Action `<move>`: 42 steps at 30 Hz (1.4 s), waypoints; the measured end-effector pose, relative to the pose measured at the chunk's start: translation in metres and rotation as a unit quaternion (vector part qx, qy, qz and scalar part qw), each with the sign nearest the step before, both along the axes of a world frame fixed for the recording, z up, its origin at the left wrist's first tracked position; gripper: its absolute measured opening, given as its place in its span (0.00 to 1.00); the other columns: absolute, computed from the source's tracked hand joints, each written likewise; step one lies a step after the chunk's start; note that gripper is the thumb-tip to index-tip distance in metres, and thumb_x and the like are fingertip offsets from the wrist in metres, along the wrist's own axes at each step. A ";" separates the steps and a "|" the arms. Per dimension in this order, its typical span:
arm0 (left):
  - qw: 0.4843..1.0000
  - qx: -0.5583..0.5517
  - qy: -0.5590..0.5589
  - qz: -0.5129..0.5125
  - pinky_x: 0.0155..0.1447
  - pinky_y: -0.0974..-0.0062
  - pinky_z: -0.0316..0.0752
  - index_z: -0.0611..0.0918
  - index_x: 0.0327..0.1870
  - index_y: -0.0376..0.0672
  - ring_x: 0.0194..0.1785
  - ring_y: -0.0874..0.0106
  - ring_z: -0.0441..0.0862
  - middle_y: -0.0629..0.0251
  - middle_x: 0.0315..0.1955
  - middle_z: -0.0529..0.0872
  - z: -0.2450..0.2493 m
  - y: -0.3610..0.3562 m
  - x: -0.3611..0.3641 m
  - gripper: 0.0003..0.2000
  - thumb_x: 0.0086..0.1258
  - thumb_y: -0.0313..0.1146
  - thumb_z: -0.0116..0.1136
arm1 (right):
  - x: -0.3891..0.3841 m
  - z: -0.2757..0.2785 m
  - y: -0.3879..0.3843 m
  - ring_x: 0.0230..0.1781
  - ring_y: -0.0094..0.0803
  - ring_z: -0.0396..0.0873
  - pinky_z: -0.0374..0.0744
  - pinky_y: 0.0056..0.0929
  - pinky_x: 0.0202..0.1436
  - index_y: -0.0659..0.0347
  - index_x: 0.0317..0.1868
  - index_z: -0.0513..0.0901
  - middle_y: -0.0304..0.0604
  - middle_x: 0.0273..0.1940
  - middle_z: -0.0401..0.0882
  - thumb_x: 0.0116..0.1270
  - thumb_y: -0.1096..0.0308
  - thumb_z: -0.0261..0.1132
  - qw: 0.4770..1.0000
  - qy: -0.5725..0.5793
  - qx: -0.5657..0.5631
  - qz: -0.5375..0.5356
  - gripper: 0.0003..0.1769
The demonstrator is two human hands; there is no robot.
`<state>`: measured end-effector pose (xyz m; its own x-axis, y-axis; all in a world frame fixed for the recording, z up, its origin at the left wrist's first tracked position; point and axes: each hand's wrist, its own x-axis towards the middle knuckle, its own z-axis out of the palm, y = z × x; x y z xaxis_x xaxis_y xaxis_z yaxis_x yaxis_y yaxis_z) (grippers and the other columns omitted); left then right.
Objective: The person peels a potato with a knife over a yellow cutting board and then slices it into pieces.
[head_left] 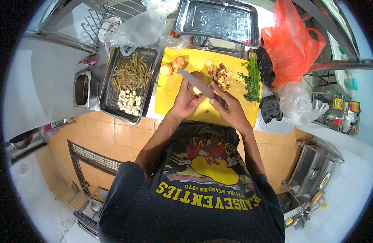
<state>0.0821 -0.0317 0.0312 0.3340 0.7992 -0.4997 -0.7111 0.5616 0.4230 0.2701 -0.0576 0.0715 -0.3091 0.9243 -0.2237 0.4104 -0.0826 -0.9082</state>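
My left hand [185, 100] grips a brown potato [198, 79] over the yellow cutting board [173, 94]. My right hand [230, 107] holds a knife [196, 82] by the handle, its long blade lying across the potato and pointing left. A pile of peelings and cut pieces [220, 75] lies on the board just beyond my right hand. Two peeled pieces [172, 67] sit at the board's far left.
A metal tray [112, 83] to the left holds green beans and white cubes. A small steel container [84, 89] stands further left. Green herbs [252, 79], an orange plastic bag [290, 44], a dark cloth [271, 108], an empty steel tray [217, 22] and clear bags surround the board.
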 end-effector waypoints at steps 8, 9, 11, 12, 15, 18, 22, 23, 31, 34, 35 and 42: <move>0.999 -0.023 0.019 -0.038 0.56 0.67 0.78 0.73 0.57 0.49 0.49 0.68 0.81 0.64 0.51 0.81 0.007 0.000 -0.006 0.29 0.74 0.65 0.36 | -0.019 0.012 0.003 0.54 0.54 0.79 0.77 0.44 0.56 0.46 0.72 0.66 0.61 0.55 0.78 0.66 0.48 0.65 0.991 -0.101 0.081 0.035 0.36; 0.998 -0.021 0.031 -0.040 0.57 0.68 0.78 0.73 0.58 0.48 0.49 0.67 0.82 0.64 0.50 0.81 0.008 0.000 -0.006 0.30 0.73 0.66 0.37 | -0.019 0.012 0.003 0.54 0.56 0.79 0.77 0.45 0.56 0.44 0.73 0.65 0.61 0.55 0.78 0.66 0.47 0.65 0.991 -0.099 0.082 0.033 0.37; 0.998 -0.016 0.041 -0.045 0.57 0.68 0.77 0.73 0.58 0.48 0.49 0.67 0.82 0.64 0.49 0.82 0.004 0.000 -0.007 0.31 0.73 0.67 0.38 | -0.021 0.019 0.002 0.53 0.56 0.79 0.77 0.45 0.55 0.43 0.73 0.65 0.61 0.55 0.78 0.66 0.46 0.65 0.990 -0.116 0.072 0.038 0.37; 0.997 -0.021 0.045 -0.055 0.57 0.68 0.77 0.73 0.59 0.48 0.50 0.67 0.82 0.64 0.49 0.82 0.001 0.000 -0.010 0.32 0.72 0.67 0.39 | -0.021 0.022 0.003 0.52 0.57 0.79 0.78 0.46 0.54 0.41 0.73 0.65 0.61 0.54 0.78 0.65 0.45 0.65 0.989 -0.130 0.062 0.044 0.37; 0.996 -0.034 0.049 -0.065 0.58 0.67 0.78 0.73 0.61 0.48 0.53 0.67 0.81 0.64 0.50 0.82 -0.003 0.000 -0.011 0.32 0.71 0.67 0.41 | -0.023 0.018 0.002 0.51 0.58 0.80 0.79 0.47 0.51 0.38 0.73 0.65 0.62 0.53 0.79 0.65 0.44 0.64 0.986 -0.140 0.066 0.053 0.37; 0.996 -0.048 0.049 -0.057 0.57 0.66 0.78 0.73 0.61 0.48 0.53 0.68 0.81 0.63 0.51 0.82 0.004 0.000 -0.010 0.32 0.70 0.67 0.44 | -0.023 0.014 0.002 0.48 0.59 0.81 0.80 0.48 0.50 0.36 0.73 0.64 0.62 0.52 0.79 0.65 0.43 0.64 0.980 -0.166 0.092 0.060 0.38; 0.996 -0.066 0.026 -0.052 0.56 0.66 0.78 0.74 0.59 0.47 0.53 0.68 0.81 0.63 0.51 0.82 0.013 0.000 -0.011 0.31 0.68 0.65 0.49 | -0.025 0.016 0.002 0.48 0.60 0.80 0.79 0.49 0.51 0.35 0.74 0.62 0.63 0.53 0.79 0.65 0.42 0.63 0.978 -0.162 0.117 0.063 0.38; 0.996 -0.067 0.026 -0.052 0.56 0.66 0.78 0.74 0.59 0.47 0.53 0.68 0.81 0.63 0.51 0.82 0.010 -0.001 -0.011 0.31 0.68 0.65 0.49 | -0.026 0.018 0.001 0.46 0.59 0.81 0.79 0.47 0.49 0.36 0.73 0.64 0.62 0.51 0.79 0.64 0.45 0.65 0.975 -0.177 0.121 0.062 0.38; 0.996 -0.063 -0.028 -0.061 0.53 0.67 0.80 0.78 0.52 0.49 0.46 0.70 0.84 0.67 0.44 0.85 -0.003 -0.001 -0.010 0.26 0.69 0.62 0.52 | -0.022 0.007 -0.005 0.43 0.54 0.81 0.79 0.44 0.44 0.33 0.74 0.62 0.58 0.47 0.79 0.64 0.45 0.65 0.960 -0.235 0.127 0.081 0.38; 0.991 -0.121 0.015 -0.048 0.45 0.73 0.80 0.80 0.51 0.51 0.43 0.73 0.84 0.70 0.43 0.86 -0.006 -0.003 -0.008 0.26 0.66 0.64 0.53 | -0.023 0.006 -0.007 0.40 0.51 0.81 0.79 0.44 0.42 0.31 0.74 0.62 0.54 0.42 0.78 0.64 0.44 0.64 0.958 -0.244 0.125 0.085 0.38; 0.992 -0.120 0.015 -0.047 0.45 0.73 0.80 0.80 0.51 0.51 0.43 0.73 0.84 0.70 0.43 0.86 -0.008 -0.003 -0.008 0.26 0.66 0.64 0.53 | -0.022 0.002 -0.007 0.42 0.54 0.82 0.81 0.47 0.43 0.31 0.73 0.63 0.57 0.48 0.78 0.65 0.41 0.62 0.959 -0.242 0.121 0.081 0.37; 0.991 -0.106 0.016 -0.078 0.52 0.69 0.80 0.78 0.54 0.49 0.46 0.72 0.84 0.68 0.45 0.84 -0.003 -0.005 -0.014 0.26 0.68 0.61 0.54 | -0.018 0.008 -0.006 0.37 0.51 0.83 0.82 0.47 0.39 0.31 0.73 0.64 0.53 0.43 0.78 0.65 0.41 0.62 0.957 -0.247 0.107 0.109 0.36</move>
<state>0.0685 -0.0367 0.0285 0.4267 0.6152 -0.6629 -0.5967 0.7423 0.3049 0.2522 -0.0634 0.0792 -0.4049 0.8908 -0.2062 0.7809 0.2196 -0.5848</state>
